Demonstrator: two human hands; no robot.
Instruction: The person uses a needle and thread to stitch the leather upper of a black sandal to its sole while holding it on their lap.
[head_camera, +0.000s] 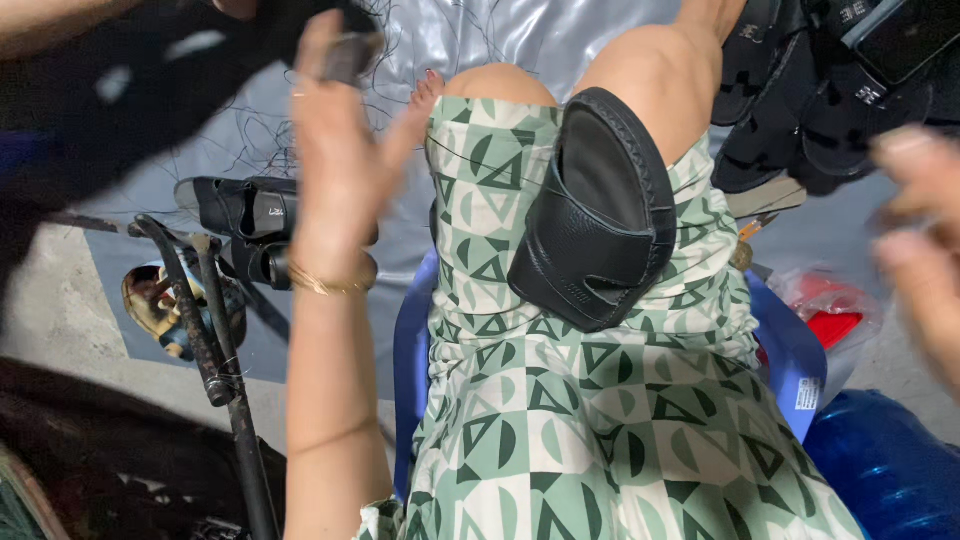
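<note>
Head view, as I read it: black leather piece (600, 215) lies mid-frame on the lap, long axis upright, between my open-fingered left hand (340, 160) and blurred right hand (925, 235), whose finger state I cannot tell.

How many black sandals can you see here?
At least 4: a black sandal upper on the lap, two sandals on the floor left, and a pile top right, too tangled to count.
</note>
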